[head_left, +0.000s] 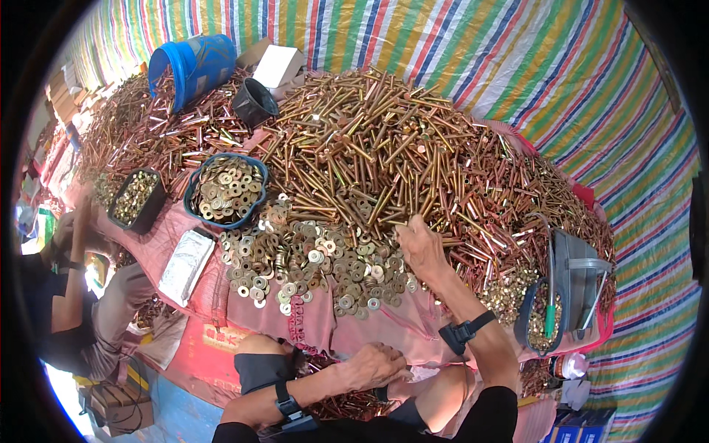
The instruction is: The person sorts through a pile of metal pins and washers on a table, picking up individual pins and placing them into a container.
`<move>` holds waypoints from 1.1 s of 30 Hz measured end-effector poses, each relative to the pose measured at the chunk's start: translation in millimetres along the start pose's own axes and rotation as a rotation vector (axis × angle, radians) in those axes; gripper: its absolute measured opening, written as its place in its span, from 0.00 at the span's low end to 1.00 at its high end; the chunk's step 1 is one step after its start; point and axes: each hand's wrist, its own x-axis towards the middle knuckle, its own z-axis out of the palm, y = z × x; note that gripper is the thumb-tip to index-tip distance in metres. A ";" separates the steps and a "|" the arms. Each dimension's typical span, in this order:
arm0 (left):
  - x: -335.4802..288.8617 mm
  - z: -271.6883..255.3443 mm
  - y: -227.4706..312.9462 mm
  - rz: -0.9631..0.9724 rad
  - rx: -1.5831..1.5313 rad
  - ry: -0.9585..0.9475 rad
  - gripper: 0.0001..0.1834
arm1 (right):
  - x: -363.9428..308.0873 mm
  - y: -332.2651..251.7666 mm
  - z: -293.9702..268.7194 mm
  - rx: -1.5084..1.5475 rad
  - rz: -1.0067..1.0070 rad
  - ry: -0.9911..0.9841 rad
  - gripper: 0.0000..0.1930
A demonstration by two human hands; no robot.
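My right hand (422, 249) reaches to the near edge of a large heap of brassy bolts (384, 140), where it meets a spread of flat round washers (317, 255). Its fingers are bent and pressed down among the bolts; what they pinch, if anything, is hidden. Closer to my body, above my lap, my left hand (375, 367) is closed with fingers curled together, and its contents cannot be made out. More bolts (343, 406) lie below it, between my legs.
A blue bucket (193, 70) lies tipped at the back left, near a black cup (255, 102). Around the heap stand a blue basin of washers (260, 193), a tub of small nuts (151, 210), a silver packet (186, 266) and a grey scoop-like container (570, 273). Another person's arm (72, 284) is at left.
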 end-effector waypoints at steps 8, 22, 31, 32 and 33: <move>4.1 -1.7 -10.6 -0.044 -0.112 0.093 0.12 | 36.3 1.5 2.4 0.008 0.093 0.024 0.07; 1.9 -1.5 -15.6 -0.066 -0.176 0.138 0.09 | 33.3 -5.7 -2.4 -0.228 0.122 0.109 0.32; 3.9 2.0 -14.8 -0.030 -0.196 0.234 0.07 | 33.5 4.4 12.0 -0.466 -0.020 -0.020 0.40; 4.1 2.9 -14.4 -0.029 -0.197 0.237 0.07 | 34.8 3.6 15.4 -0.511 -0.001 -0.084 0.41; 4.6 3.5 -14.8 -0.026 -0.195 0.240 0.08 | 36.5 2.5 18.7 -0.551 -0.043 -0.033 0.41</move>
